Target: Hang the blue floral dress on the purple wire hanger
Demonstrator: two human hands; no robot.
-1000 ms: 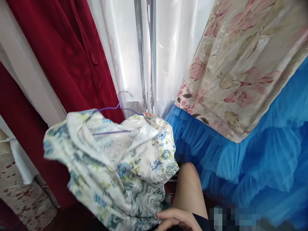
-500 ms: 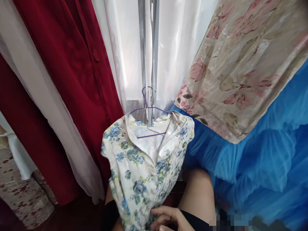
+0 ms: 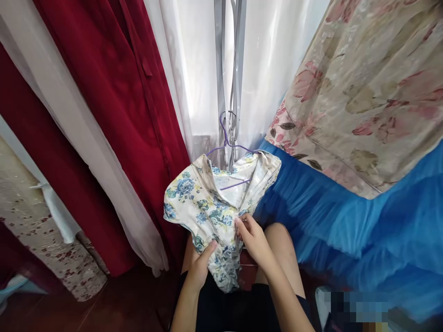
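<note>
A white blouse with blue roses and cap sleeves hangs on a purple wire hanger, its V-shaped neckline facing me. My left hand is closed on the blouse's lower left side, thumb on top and fingers hidden beneath the cloth. At the bottom of the neckline, my right hand pinches the front edge between thumb and fingers. The lower part of the blouse is bunched and tapers down between my knees.
Grey metal poles stand behind the hanger against white cloth. Long red fabric hangs on the left. On the right, a beige floral garment hangs over blue tulle. Below is a reddish-brown tiled floor.
My right hand has moved up from the blouse's lower part to the neckline's base. My left hand has come into view on the blouse. The view has shifted a little.
</note>
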